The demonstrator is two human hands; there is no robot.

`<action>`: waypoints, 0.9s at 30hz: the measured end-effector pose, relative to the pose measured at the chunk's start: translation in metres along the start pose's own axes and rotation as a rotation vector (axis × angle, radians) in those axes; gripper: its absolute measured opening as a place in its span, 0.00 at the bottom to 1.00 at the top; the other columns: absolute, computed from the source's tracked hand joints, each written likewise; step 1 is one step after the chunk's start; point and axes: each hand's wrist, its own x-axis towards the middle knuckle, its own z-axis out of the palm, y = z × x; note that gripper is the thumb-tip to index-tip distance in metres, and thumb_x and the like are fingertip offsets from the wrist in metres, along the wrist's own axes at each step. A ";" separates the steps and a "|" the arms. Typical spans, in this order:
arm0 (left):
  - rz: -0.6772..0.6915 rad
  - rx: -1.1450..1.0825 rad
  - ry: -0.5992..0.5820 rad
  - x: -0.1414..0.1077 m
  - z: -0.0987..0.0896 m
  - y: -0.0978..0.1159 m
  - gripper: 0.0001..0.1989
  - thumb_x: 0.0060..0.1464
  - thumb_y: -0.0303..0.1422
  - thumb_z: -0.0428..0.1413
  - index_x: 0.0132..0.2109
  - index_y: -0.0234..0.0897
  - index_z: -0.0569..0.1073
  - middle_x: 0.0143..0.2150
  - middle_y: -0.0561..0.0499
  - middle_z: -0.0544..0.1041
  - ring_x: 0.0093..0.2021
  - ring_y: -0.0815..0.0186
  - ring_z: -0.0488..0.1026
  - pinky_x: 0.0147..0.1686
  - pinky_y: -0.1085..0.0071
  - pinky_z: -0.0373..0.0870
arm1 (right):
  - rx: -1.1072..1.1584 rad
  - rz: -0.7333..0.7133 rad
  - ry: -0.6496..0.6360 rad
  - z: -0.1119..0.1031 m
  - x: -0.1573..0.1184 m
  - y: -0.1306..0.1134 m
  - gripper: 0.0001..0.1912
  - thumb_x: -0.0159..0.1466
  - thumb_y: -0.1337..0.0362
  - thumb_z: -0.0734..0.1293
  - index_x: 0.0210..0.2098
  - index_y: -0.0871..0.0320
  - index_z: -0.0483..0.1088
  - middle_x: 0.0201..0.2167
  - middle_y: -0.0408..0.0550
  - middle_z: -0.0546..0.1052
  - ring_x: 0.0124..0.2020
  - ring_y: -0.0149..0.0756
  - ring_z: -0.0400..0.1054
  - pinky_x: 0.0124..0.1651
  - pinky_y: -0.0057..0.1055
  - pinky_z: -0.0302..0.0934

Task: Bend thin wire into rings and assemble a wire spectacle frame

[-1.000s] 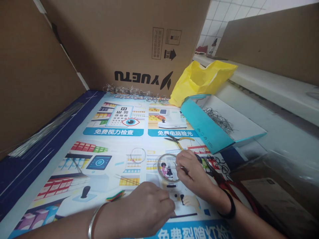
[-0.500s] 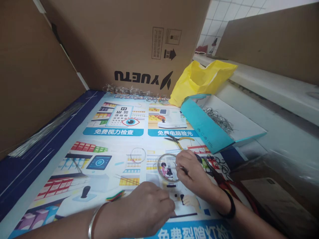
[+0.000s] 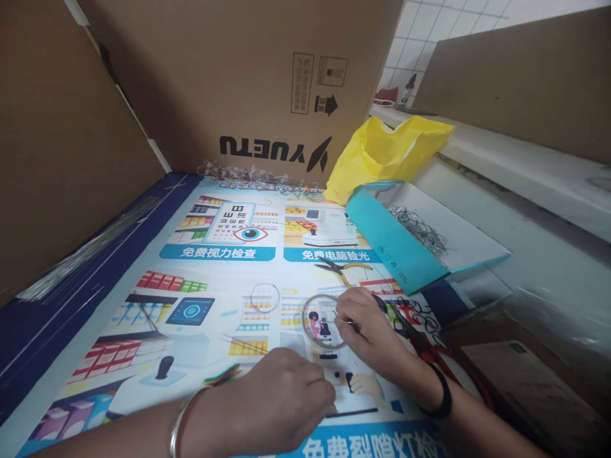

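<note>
My left hand (image 3: 281, 401) is closed low in the middle, resting on the printed sheet; what its fingers hold, if anything, is hidden. Up and to its right, my right hand (image 3: 365, 324) is closed in a pinch, and a thin metal wire (image 3: 335, 316) pokes out from its fingertips. Beside those fingertips lies a coil of wire (image 3: 304, 323), partly covered by the hand. Pliers with yellow handles (image 3: 344, 275) lie just beyond the right hand. A thin wire loop (image 3: 251, 298) and a few straight wires (image 3: 243, 344) are left of the coil.
A turquoise box (image 3: 396, 245) holds many bent wires (image 3: 420, 229). Behind it is a yellow bag (image 3: 382, 156). Red-handled scissors (image 3: 453, 366) lie by the right forearm. Cardboard (image 3: 238, 83) walls the back and left. Wire pieces (image 3: 252, 175) line the back edge.
My right fingers have shifted very slightly around the wire. My left hand and the things on the sheet look the same.
</note>
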 end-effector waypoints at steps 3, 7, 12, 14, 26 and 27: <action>-0.002 -0.001 0.006 0.000 0.000 0.001 0.10 0.62 0.32 0.46 0.32 0.38 0.65 0.26 0.55 0.71 0.23 0.68 0.66 0.21 0.68 0.59 | 0.011 0.003 -0.009 0.000 0.001 0.000 0.09 0.61 0.70 0.60 0.24 0.57 0.63 0.28 0.46 0.69 0.35 0.36 0.61 0.42 0.36 0.54; 0.001 -0.008 0.006 0.001 -0.001 0.001 0.10 0.62 0.31 0.46 0.32 0.38 0.65 0.26 0.55 0.70 0.23 0.68 0.65 0.21 0.68 0.59 | 0.041 0.011 -0.007 0.001 0.001 0.001 0.10 0.62 0.69 0.62 0.23 0.57 0.65 0.29 0.45 0.70 0.35 0.35 0.62 0.44 0.37 0.54; 0.004 0.006 0.005 0.002 0.000 0.000 0.10 0.62 0.31 0.46 0.32 0.38 0.65 0.26 0.55 0.70 0.23 0.68 0.65 0.21 0.67 0.59 | 0.076 0.027 0.011 0.001 0.001 0.002 0.11 0.62 0.66 0.63 0.23 0.56 0.66 0.29 0.44 0.71 0.36 0.36 0.63 0.48 0.39 0.53; 0.001 0.006 0.006 0.001 0.001 0.000 0.10 0.62 0.31 0.46 0.32 0.38 0.65 0.26 0.55 0.70 0.23 0.68 0.65 0.21 0.68 0.58 | 0.107 0.040 0.019 0.001 0.000 0.003 0.11 0.62 0.65 0.64 0.23 0.56 0.66 0.29 0.44 0.71 0.35 0.35 0.64 0.48 0.40 0.53; 0.009 0.001 0.013 0.002 -0.001 0.000 0.08 0.61 0.30 0.47 0.32 0.37 0.66 0.26 0.55 0.70 0.24 0.68 0.65 0.21 0.67 0.59 | 0.546 0.099 -0.034 -0.013 0.003 0.004 0.10 0.61 0.58 0.66 0.27 0.55 0.71 0.32 0.46 0.71 0.38 0.36 0.66 0.43 0.34 0.60; 0.009 -0.002 0.015 0.002 -0.002 0.000 0.09 0.61 0.30 0.47 0.32 0.37 0.66 0.25 0.55 0.70 0.24 0.68 0.65 0.21 0.68 0.59 | 0.556 0.100 -0.037 -0.014 0.003 0.003 0.10 0.61 0.58 0.66 0.27 0.55 0.71 0.31 0.46 0.71 0.37 0.36 0.66 0.43 0.34 0.60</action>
